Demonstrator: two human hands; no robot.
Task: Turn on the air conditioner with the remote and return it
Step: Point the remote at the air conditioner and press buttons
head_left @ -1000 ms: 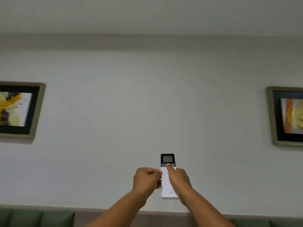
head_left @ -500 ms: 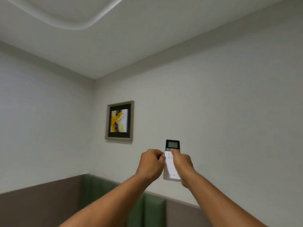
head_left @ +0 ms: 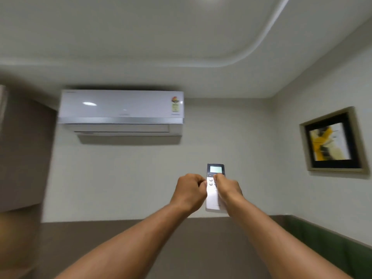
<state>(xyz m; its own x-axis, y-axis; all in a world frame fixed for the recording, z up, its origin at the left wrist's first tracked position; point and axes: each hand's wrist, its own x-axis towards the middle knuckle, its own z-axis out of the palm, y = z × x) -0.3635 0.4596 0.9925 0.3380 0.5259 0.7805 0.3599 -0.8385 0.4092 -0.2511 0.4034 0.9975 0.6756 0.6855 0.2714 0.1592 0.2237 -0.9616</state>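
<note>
Both bare forearms reach up and forward from the near edge of the view, and the two hands meet around a slim white plastic remote with a dark top section and a small grey display (head_left: pixel 215 186), held upright in the air in front of the far wall, a little right of centre. The right hand (head_left: pixel 228 189) is wrapped around the remote's right side and lower body, with its thumb (head_left: pixel 217 177) laid across the front just below the display, over the button area. The left hand (head_left: pixel 190 193) is curled into a loose fist, fingers together, pressed against the remote's left edge; whether it truly grips the remote or only steadies it cannot be told. Two round pale buttons show on the remote's face between the two hands. High on the far wall, up and to the left of the remote and well apart from it, hangs a long white wall-mounted air conditioner with a silver strip along its lower front and a coloured label at its right end (head_left: pixel 120 111); its bottom flap looks flat. On the right wall hangs a framed picture with a black mount and yellow-and-white artwork (head_left: pixel 332 140), blurred. A dark brown band runs along the lower wall, with green padded panelling (head_left: pixel 330 246) at the near right.
</note>
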